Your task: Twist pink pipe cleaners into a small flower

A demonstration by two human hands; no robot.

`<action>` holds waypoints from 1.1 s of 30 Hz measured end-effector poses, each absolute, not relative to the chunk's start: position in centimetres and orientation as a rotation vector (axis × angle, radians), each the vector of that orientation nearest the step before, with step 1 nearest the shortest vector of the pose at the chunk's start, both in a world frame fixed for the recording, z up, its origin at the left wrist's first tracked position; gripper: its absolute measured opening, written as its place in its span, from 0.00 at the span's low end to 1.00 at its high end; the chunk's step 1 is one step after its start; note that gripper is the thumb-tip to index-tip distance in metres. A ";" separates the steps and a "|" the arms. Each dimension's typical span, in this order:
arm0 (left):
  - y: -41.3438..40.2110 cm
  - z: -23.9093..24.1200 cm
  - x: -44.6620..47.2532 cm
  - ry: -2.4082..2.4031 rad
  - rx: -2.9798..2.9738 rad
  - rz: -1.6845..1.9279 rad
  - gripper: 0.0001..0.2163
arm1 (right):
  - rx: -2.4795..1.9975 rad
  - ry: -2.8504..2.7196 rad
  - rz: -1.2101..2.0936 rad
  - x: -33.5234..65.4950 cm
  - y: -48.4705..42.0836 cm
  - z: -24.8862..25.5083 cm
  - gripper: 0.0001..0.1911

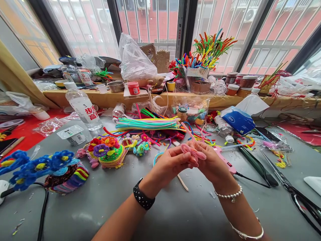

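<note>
Holding: one pink pipe-cleaner piece [201, 155], in grip of left hand [172, 162] and right hand [212, 160]; scissors [290, 188], four o'clock.

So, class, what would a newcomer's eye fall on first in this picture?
Probably the blue flowers at the far left of the table, and the bushy fuzzy stems standing on the sill at the back. Then the left hand and right hand, close together near the middle, holding a pink piece.

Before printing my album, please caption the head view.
Left hand and right hand hold pink fuzzy loops above the grey table.
</note>
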State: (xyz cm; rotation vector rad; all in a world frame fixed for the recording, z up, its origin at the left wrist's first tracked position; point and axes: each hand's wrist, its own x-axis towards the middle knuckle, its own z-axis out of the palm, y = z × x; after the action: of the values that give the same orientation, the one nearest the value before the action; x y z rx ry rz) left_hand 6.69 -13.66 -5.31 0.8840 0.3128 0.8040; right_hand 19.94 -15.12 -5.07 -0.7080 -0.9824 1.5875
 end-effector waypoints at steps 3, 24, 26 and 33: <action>-13.7 -5.1 6.7 0.358 0.873 0.838 0.11 | -0.773 -1.007 1.494 19.9 -15.2 -5.2 0.17; -13.9 -4.9 7.0 0.750 1.033 1.035 0.13 | -0.921 -1.016 1.268 20.2 -14.8 -5.4 0.13; -13.9 -4.9 7.0 0.777 1.070 1.032 0.13 | -0.940 -1.028 1.234 20.2 -14.8 -5.5 0.13; -13.8 -4.9 7.0 0.716 1.055 0.972 0.13 | -0.990 -1.042 1.200 19.9 -14.7 -5.9 0.13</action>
State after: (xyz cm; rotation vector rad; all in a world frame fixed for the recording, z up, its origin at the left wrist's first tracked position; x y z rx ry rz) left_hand 6.96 -13.80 -4.94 1.0550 0.7158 0.9719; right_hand 19.90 -14.65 -5.86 -0.9904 -1.0419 1.1999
